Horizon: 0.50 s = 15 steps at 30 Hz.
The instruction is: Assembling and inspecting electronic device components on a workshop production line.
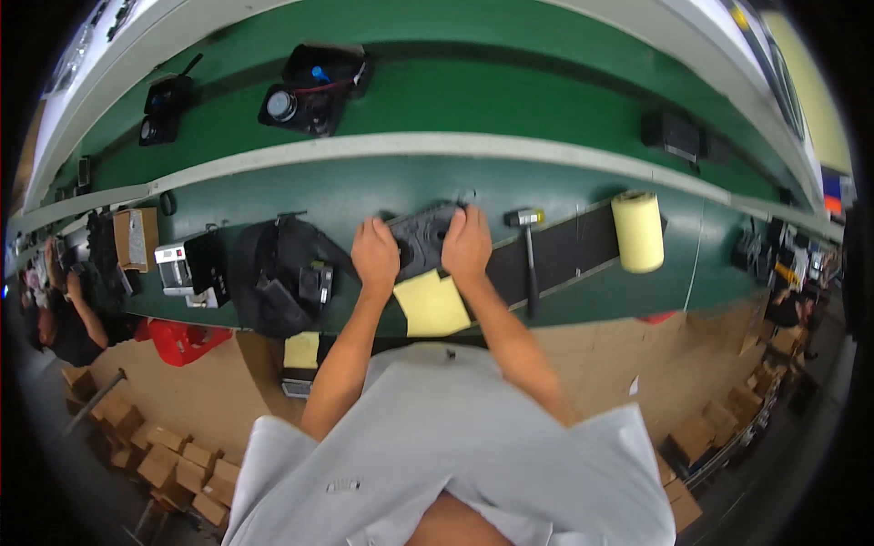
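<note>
On the table (319, 187), a black bag (273, 241) reaches the front edge; the left hand (375, 255) and right hand (467, 242) grip opposite ends of a black moulded part (421, 238), between back and front edges; rightward, a hammer (532, 268); a yellow roll (639, 233).

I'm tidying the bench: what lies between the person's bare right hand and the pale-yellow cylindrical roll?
In the head view, a black-handled hammer lies across a long, flat black strip between the right hand and roll.
</note>
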Each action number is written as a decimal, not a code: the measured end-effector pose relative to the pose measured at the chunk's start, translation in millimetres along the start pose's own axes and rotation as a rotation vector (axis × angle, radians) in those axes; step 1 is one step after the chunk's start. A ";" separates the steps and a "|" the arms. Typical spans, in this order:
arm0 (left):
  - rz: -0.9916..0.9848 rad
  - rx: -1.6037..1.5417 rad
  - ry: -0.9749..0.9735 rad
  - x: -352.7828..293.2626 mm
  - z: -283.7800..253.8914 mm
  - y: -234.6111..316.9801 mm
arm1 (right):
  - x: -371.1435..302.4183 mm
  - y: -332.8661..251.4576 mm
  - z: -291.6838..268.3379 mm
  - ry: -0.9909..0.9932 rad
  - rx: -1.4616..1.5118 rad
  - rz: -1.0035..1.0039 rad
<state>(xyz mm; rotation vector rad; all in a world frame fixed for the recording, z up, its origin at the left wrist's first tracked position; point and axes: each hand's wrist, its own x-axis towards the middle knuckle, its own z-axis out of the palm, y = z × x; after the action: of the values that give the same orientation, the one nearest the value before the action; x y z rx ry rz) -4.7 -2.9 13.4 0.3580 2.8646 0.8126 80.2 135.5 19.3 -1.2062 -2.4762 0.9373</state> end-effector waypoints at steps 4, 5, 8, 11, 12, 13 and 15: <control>0.049 -0.120 0.032 -1.7 -8.0 6.2 | 6.8 -6.9 -12.3 -0.053 -0.029 0.052; 0.065 -0.124 0.028 -0.8 -9.4 6.5 | 9.5 -4.6 -15.3 -0.072 -0.019 0.049; -0.026 -0.013 -0.100 6.3 -13.7 4.4 | 5.9 11.3 -18.7 0.013 0.179 0.117; 0.361 0.125 -0.120 22.1 -17.5 1.6 | -20.2 42.7 -23.3 0.013 0.286 0.288; 0.371 0.097 -0.269 31.4 -17.5 3.8 | -33.8 49.8 -23.9 -0.264 0.583 0.552; 0.359 0.130 -0.321 36.9 -16.3 7.6 | -46.4 53.7 -23.2 -0.549 0.884 0.802; 0.409 0.049 -0.592 52.3 -11.4 20.1 | -66.3 46.1 -11.1 -0.697 1.014 0.849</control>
<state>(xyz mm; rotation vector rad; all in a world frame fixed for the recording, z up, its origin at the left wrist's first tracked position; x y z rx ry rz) -53.5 21.9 29.9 1.0212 2.2815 0.5609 156.0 110.3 3.0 -1.6098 -1.1905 2.7178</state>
